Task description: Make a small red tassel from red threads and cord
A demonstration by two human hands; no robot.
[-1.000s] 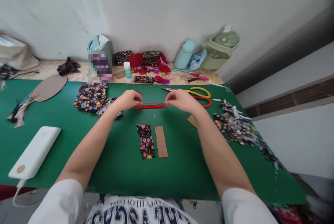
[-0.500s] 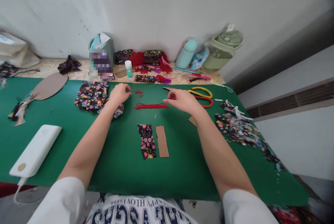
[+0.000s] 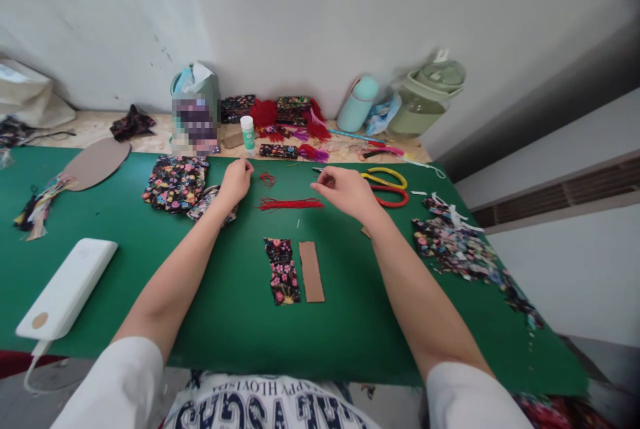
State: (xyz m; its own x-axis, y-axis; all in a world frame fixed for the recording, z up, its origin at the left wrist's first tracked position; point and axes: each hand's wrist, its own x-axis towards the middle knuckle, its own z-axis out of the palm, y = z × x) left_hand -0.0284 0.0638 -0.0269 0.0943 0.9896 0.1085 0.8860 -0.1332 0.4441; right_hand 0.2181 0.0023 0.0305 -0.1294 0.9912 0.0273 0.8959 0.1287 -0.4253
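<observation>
My left hand (image 3: 237,179) is closed in a pinch above the green mat, just left of a small tangle of red thread (image 3: 267,179). Whatever lies between its fingertips is too fine to make out. Across from it, my right hand (image 3: 346,190) has its fingers curled together beside the scissors (image 3: 387,187) with yellow and red handles; its fingertips hide any thin thing in them. Between and below the hands lies a straight bundle of red threads (image 3: 291,203). Nearer me, a floral fabric strip (image 3: 283,271) lies beside a brown cardboard strip (image 3: 311,271).
Folded floral fabric (image 3: 176,182) lies left, near a white power bank (image 3: 67,289) with a cable. Fabric scraps (image 3: 457,245) are heaped right. Along the back stand a glue stick (image 3: 247,134), a turquoise bottle (image 3: 358,103) and a green jug (image 3: 423,99), with tasselled pieces (image 3: 293,110) between.
My left hand has shifted slightly to the right and its fingertips have risen. The right hand has moved a little left. The red bundle and the strips lie as before.
</observation>
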